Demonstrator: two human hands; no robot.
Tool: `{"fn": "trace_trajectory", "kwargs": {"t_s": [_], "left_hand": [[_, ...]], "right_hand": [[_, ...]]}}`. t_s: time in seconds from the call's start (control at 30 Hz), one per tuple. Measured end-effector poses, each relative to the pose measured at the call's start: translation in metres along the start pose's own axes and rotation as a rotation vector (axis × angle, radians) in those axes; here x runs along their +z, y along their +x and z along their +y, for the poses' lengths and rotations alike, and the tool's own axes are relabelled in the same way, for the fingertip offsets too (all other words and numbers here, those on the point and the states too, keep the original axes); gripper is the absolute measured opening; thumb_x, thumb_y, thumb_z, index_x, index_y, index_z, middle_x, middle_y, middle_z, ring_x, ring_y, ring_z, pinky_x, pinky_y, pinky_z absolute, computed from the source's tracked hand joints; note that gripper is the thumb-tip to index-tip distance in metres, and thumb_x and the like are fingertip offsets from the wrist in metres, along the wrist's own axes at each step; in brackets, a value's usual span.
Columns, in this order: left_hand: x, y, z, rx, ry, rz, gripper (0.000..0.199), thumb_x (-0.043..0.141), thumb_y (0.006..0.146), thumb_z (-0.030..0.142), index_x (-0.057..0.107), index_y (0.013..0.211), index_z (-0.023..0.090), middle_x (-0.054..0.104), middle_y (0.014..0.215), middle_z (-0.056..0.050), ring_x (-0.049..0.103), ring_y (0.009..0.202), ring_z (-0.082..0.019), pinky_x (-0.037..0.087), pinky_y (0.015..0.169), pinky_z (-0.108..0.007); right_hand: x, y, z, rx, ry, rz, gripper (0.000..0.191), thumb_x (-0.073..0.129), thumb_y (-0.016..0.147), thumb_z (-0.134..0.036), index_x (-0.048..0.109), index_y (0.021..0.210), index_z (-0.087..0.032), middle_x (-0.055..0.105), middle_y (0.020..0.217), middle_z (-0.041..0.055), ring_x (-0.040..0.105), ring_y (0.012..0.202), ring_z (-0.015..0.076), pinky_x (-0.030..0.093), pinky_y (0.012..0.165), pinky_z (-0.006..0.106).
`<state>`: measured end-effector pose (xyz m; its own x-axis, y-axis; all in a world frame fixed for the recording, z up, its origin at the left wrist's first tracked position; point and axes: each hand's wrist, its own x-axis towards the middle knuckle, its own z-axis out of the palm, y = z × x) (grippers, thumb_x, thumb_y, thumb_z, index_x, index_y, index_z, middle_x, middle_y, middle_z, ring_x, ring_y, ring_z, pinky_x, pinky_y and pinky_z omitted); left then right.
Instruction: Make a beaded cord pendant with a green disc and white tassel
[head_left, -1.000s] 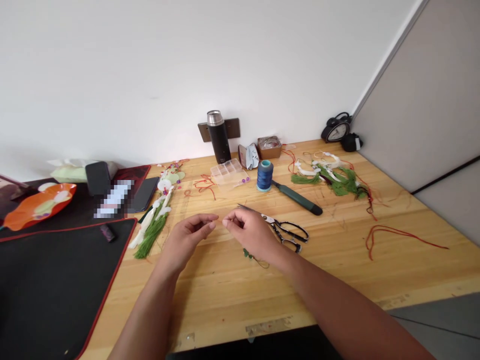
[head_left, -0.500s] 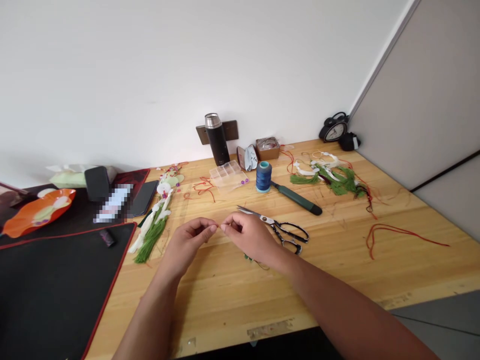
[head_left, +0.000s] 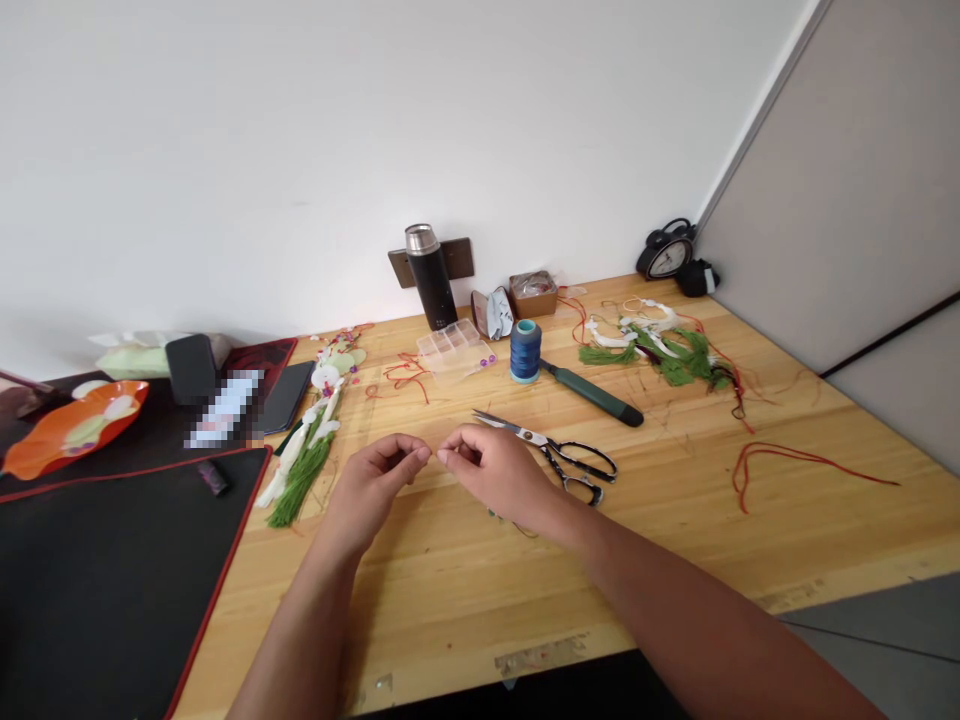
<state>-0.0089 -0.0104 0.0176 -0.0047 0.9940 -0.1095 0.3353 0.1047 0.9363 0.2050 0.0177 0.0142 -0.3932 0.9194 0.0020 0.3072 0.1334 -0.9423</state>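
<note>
The left hand [head_left: 371,490] and right hand [head_left: 495,475] hover over a wooden workbench [head_left: 450,600], their fingertips almost meeting. On each hand, the thumb and forefinger [head_left: 425,455] are pressed together, and the other fingers curl loosely inward. If either pinch holds anything, it is too fine to make out. Under the right hand's heel lies a small green beaded piece [head_left: 491,514] with a thin cord [head_left: 526,533] trailing from it, partly hidden by the hand.

Just beside the right hand are the black-handled scissors [head_left: 551,450], which serve as the reference point here. Their blades point left and lie closed. Beyond the scissors stand a spool of blue thread [head_left: 526,352] and a green-handled tool [head_left: 592,395], with a clear compartment box [head_left: 454,347] and a black thermos [head_left: 431,280] farther along. To the right of the scissors lie green tassels with white pieces [head_left: 660,350] and a loose red cord [head_left: 780,470]. To their left, past the left hand, lies a longer green tassel with white flowers [head_left: 304,470]. Farther left still, a black desk mat with a red edge [head_left: 112,580] sits beside an orange plate [head_left: 75,425].
</note>
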Motion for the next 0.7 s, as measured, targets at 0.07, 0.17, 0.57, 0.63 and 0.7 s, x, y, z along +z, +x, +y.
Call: {"fn": "trace_trajectory", "kwargs": {"t_s": [0.07,0.17,0.57,0.63,0.7], "left_hand": [[0.0001,0.0000,0.0005,0.002,0.006,0.006,0.037,0.082,0.089,0.058,0.079,0.090,0.021,0.069,0.079,-0.002,0.052,0.071,-0.016,0.040,0.068,-0.029],[0.0004,-0.0001,0.0016,0.003,0.008,0.020,0.037,0.082,0.088,0.058,0.079,0.090,0.021,0.069,0.080,-0.002,0.052,0.071,-0.016,0.041,0.068,-0.029],[0.0018,0.0009,0.0001,-0.014,-0.029,0.055,0.042,0.083,0.085,0.062,0.079,0.089,0.020,0.063,0.073,-0.001,0.048,0.068,-0.016,0.038,0.066,-0.030],[0.0020,0.0007,0.0005,-0.014,-0.036,0.069,0.041,0.083,0.085,0.061,0.079,0.089,0.020,0.063,0.074,-0.001,0.048,0.069,-0.015,0.038,0.066,-0.030],[0.0021,0.0001,0.0008,-0.019,-0.040,0.080,0.040,0.084,0.085,0.060,0.079,0.089,0.020,0.062,0.074,0.000,0.048,0.069,-0.015,0.037,0.066,-0.029]], "right_hand": [[0.0000,0.0000,0.0003,-0.003,0.002,0.005,0.008,0.073,0.100,-0.028,0.077,0.097,-0.022,0.074,0.083,-0.0010,0.061,0.071,0.0144,0.043,0.067,0.028],[-0.0007,-0.0005,-0.0002,-0.006,0.025,0.002,0.009,0.073,0.101,-0.029,0.078,0.099,-0.022,0.074,0.083,-0.0010,0.061,0.071,0.0143,0.043,0.067,0.028],[-0.0020,0.0005,0.0024,0.090,0.245,-0.110,0.020,0.064,0.107,-0.031,0.073,0.092,-0.021,0.066,0.067,-0.0035,0.060,0.058,0.0118,0.046,0.057,0.024],[-0.0021,0.0009,0.0016,0.102,0.291,-0.123,0.020,0.064,0.107,-0.029,0.071,0.090,-0.021,0.067,0.068,-0.0030,0.062,0.059,0.0118,0.048,0.057,0.023],[-0.0025,0.0011,0.0002,0.114,0.332,-0.137,0.020,0.064,0.107,-0.028,0.070,0.088,-0.021,0.068,0.071,-0.0022,0.065,0.061,0.0119,0.050,0.058,0.023]]}}
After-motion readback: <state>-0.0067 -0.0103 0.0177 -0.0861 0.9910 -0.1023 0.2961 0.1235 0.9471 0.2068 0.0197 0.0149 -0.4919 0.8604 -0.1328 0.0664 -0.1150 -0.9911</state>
